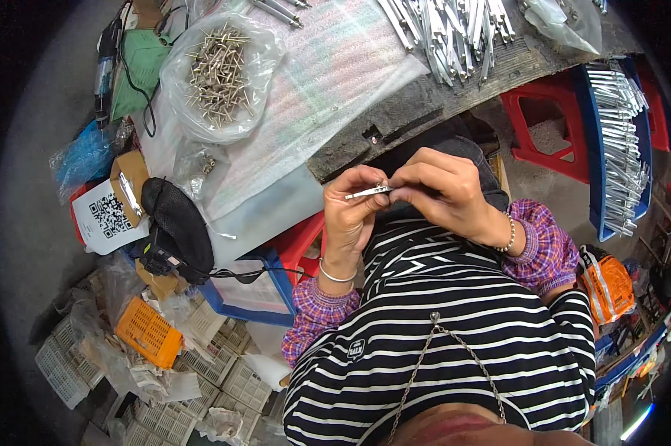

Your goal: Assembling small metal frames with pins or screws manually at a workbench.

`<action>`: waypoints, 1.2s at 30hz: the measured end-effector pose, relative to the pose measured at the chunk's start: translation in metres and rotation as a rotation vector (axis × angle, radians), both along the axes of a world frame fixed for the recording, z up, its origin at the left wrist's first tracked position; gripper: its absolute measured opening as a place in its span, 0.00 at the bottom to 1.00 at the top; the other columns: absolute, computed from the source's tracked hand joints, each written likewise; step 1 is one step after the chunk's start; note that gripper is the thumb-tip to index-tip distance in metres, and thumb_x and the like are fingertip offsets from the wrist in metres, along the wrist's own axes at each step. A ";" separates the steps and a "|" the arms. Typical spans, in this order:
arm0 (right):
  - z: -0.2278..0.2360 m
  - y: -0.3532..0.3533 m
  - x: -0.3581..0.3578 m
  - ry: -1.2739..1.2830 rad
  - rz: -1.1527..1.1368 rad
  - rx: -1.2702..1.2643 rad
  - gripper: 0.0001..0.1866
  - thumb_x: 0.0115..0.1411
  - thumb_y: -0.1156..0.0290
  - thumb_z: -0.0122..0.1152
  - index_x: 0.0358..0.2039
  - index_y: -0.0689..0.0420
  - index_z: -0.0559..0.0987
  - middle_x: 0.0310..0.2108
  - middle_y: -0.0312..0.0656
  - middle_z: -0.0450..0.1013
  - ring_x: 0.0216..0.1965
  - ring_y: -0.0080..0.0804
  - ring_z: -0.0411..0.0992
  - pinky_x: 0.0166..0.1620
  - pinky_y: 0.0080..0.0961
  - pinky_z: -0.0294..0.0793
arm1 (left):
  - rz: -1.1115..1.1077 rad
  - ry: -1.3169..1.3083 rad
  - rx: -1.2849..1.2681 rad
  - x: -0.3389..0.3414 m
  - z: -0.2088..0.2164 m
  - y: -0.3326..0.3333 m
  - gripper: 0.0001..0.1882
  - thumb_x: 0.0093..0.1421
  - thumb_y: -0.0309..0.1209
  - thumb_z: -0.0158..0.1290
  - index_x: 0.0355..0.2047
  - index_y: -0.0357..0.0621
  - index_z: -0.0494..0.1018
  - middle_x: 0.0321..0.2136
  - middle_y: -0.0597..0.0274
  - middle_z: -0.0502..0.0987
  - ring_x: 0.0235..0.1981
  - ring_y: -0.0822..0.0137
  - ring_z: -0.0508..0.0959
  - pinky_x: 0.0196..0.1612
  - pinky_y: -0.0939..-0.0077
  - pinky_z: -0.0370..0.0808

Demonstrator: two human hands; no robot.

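Between my two hands, just off the near edge of the workbench, is a short, flat, silvery metal strip (367, 192). My left hand (348, 212) pinches it between thumb and fingertips, and the strip's narrow end sticks out to the left. My right hand (447, 192) is closed at the strip's other end, thumb against fingers. Whatever small piece those right fingertips may hold is hidden. On the bench beyond lies an open clear plastic bag (173, 78) with many small metal pins (220, 74). A loose heap of long silvery metal strips (454, 33) is at the far right.
At the right, a blue tray (584, 123) full of metal strips sits by a red stool (525, 141). To the left are a black pouch (179, 223), a cardboard box (133, 175) and a printed code card (101, 215). Below, an orange basket (148, 331) rests among pale crates (242, 386).
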State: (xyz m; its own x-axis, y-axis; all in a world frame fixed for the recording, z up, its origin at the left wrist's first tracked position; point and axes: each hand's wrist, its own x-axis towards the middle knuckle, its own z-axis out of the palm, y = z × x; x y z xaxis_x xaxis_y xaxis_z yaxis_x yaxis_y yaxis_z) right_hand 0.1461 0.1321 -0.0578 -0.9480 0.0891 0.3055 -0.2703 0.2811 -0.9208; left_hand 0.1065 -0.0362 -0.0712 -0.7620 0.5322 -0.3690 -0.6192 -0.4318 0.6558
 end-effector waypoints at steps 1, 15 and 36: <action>0.000 -0.001 0.000 -0.001 0.000 0.000 0.10 0.41 0.81 0.65 0.26 0.61 0.76 0.23 0.41 0.71 0.22 0.31 0.72 0.23 0.22 0.69 | 0.000 -0.001 0.000 0.000 0.000 0.000 0.12 0.45 0.18 0.60 0.32 0.35 0.72 0.31 0.59 0.73 0.29 0.73 0.74 0.31 0.85 0.73; -0.002 -0.004 -0.004 -0.138 -0.001 -0.123 0.08 0.43 0.80 0.65 0.26 0.63 0.76 0.21 0.40 0.70 0.20 0.27 0.69 0.22 0.19 0.65 | 0.039 0.271 -0.277 -0.003 0.004 -0.002 0.09 0.46 0.15 0.58 0.30 0.32 0.73 0.31 0.59 0.72 0.30 0.74 0.73 0.34 0.84 0.72; 0.044 -0.043 -0.165 0.216 0.242 0.663 0.12 0.46 0.82 0.54 0.33 0.59 0.76 0.29 0.43 0.71 0.30 0.43 0.70 0.31 0.33 0.71 | 0.085 0.438 -0.145 -0.020 0.022 -0.053 0.07 0.51 0.20 0.54 0.31 0.30 0.70 0.25 0.49 0.75 0.31 0.59 0.75 0.40 0.62 0.72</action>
State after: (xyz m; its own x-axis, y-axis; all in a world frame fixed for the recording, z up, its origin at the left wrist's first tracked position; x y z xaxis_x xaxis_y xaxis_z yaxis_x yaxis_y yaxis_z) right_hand -0.0193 0.0889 -0.0139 -0.8302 -0.3833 0.4047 -0.5516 0.6698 -0.4971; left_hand 0.0867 -0.0892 -0.0497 -0.9012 0.4280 -0.0687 -0.2371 -0.3539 0.9047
